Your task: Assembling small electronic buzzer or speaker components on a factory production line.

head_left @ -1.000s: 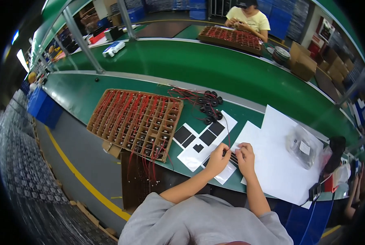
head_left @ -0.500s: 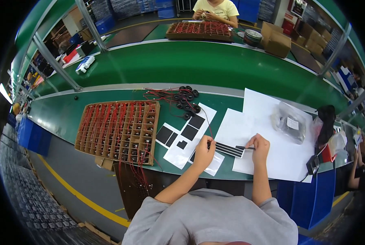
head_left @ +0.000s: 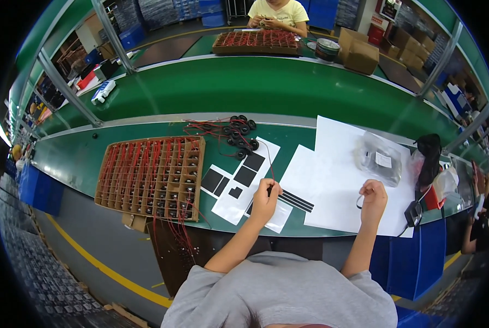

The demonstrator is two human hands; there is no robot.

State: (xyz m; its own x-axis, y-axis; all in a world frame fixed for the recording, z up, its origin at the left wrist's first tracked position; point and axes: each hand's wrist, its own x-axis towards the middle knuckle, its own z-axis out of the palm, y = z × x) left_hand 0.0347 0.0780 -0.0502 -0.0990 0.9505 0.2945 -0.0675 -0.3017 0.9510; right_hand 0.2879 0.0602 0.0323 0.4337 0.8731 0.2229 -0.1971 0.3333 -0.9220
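My left hand [head_left: 265,201] rests on the white paper [head_left: 239,205] and pinches the end of a thin wire [head_left: 268,167] that leads up to a pile of black round parts with red wires [head_left: 239,132]. Just right of that hand, thin black strips [head_left: 297,201] lie side by side. My right hand [head_left: 373,198] is raised over a large white sheet [head_left: 337,164], its fingers closed on a thin black strip [head_left: 359,203]. Black square pads [head_left: 245,175] lie on the paper above my left hand.
A cardboard grid tray [head_left: 151,176] full of red-wired parts sits at the left. A clear plastic bag [head_left: 379,159] lies on the sheet, with a black pouch [head_left: 429,156] beside it. Across the green conveyor belt [head_left: 266,87], another person works at a second tray [head_left: 257,42].
My hands have drawn apart. The right hand moved right, away from the row of strips, carrying one strip. The left hand stayed by the strips on the paper.
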